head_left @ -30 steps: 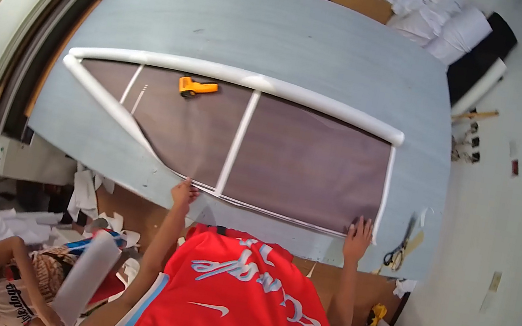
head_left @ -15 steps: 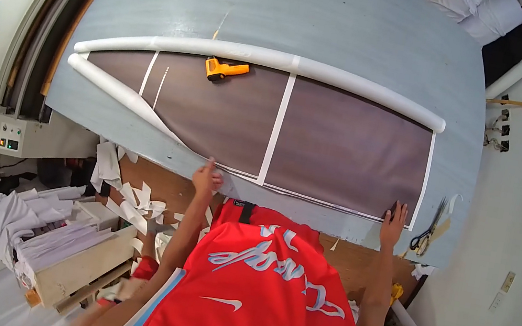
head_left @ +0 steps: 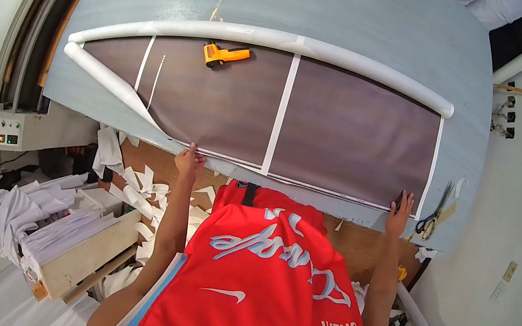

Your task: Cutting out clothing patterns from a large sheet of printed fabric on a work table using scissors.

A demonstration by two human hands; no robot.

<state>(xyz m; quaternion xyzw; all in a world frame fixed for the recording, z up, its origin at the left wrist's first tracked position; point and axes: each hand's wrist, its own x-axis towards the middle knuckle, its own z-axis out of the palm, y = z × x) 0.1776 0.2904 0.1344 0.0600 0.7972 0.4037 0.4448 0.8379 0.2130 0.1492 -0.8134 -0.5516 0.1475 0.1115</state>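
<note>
A long dark brown printed sheet (head_left: 349, 137) with white borders and white cross stripes lies on the pale blue table (head_left: 384, 17). Its far side is rolled into a white tube (head_left: 228, 32), and its near left side curls into a second white roll (head_left: 105, 79). My left hand (head_left: 189, 160) pinches the near edge, just where the roll tapers off. At the near right corner my right hand (head_left: 400, 212) rests with fingers stretched over the sheet; a small dark patch by its fingertips is unclear. A yellow-orange thermometer gun (head_left: 224, 55) lies on the sheet.
Black-handled scissors (head_left: 430, 223) lie right of the sheet near the table's edge. A roller machine (head_left: 45, 20) with a control box (head_left: 11, 131) stands at the left. White scraps (head_left: 149, 185) litter the space below the table, beside a bench (head_left: 89, 248) piled with white cloth.
My left hand has slid left along the near edge and taken hold there. My right hand stays at the corner. A blurred red shape at lower left is gone; the view has shifted slightly.
</note>
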